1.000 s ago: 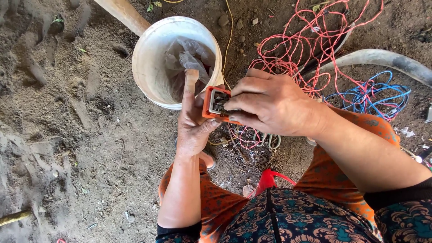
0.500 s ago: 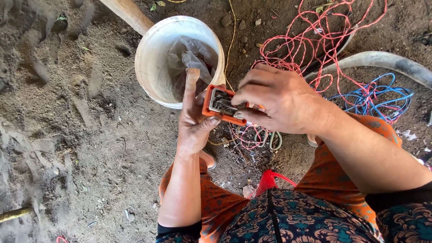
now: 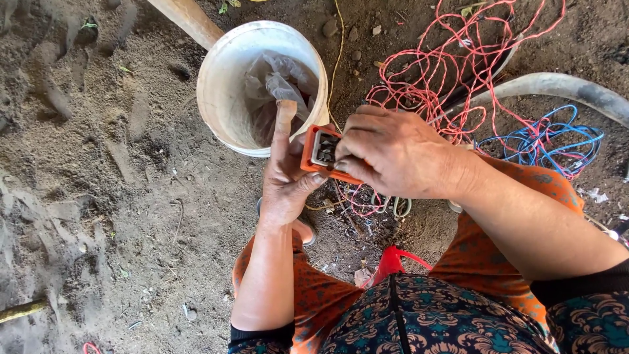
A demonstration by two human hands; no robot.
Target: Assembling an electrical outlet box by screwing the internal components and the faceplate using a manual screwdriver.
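Nearest the camera sit the person's knees in patterned orange cloth (image 3: 498,196), with a red scrap (image 3: 391,261) on the ground between them. Just beyond, the left hand (image 3: 286,177) cradles a small orange box (image 3: 321,152) from below, forefinger straight along its left edge and thumb curled onto its near edge. The right hand (image 3: 393,154) covers the box's right half from above, fingers closed on it; what the fingertips do underneath cannot be told. The box's open face shows grey metal parts.

Risk, as judged: the box is held over loose dirt (image 3: 118,196), so a slipped grip would drop it, or any small part, into soil where it would be hard to find. A knot of thin wires (image 3: 367,200) lies directly below and could snag fingers.

Farther off, a white bucket (image 3: 219,85) holding a crumpled plastic bag (image 3: 278,82) stands just beyond the hands, its rim close to the left forefinger. A wooden handle (image 3: 190,19) lies beyond it. To the far right lie tangled red wire (image 3: 458,65), blue wire (image 3: 544,141) and a grey hose (image 3: 563,85). Open room lies left.
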